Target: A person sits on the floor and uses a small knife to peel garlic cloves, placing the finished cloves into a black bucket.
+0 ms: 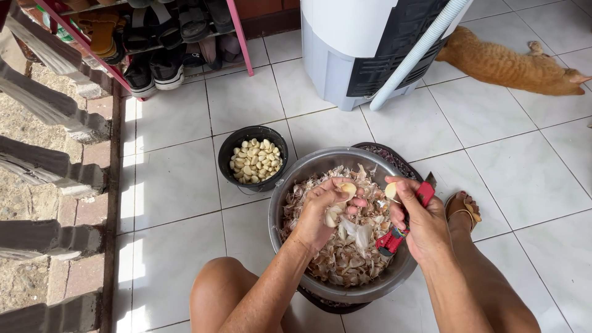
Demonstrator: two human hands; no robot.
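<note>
1. Head view: the left hand (320,213) hovers over the steel bowl (290,185) of garlic skins (348,259), its grip clenched on garlic cloves (338,209), one pinched at the fingertips.
2. The right hand (422,225) holds a red-handled knife (404,225) in a clenched grip, with a peeled clove (391,190) against the thumb, above the bowl's right rim.
3. A black bowl (229,151) of peeled cloves (255,161) stands on the tiled floor (179,179), just beside the steel bowl.
4. An orange cat (505,61) lies on the tiles beside a white appliance (345,43).

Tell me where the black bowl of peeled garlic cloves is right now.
In the head view, the black bowl sits on the white tiled floor, up and left of the steel basin, touching or nearly touching its rim.
</note>
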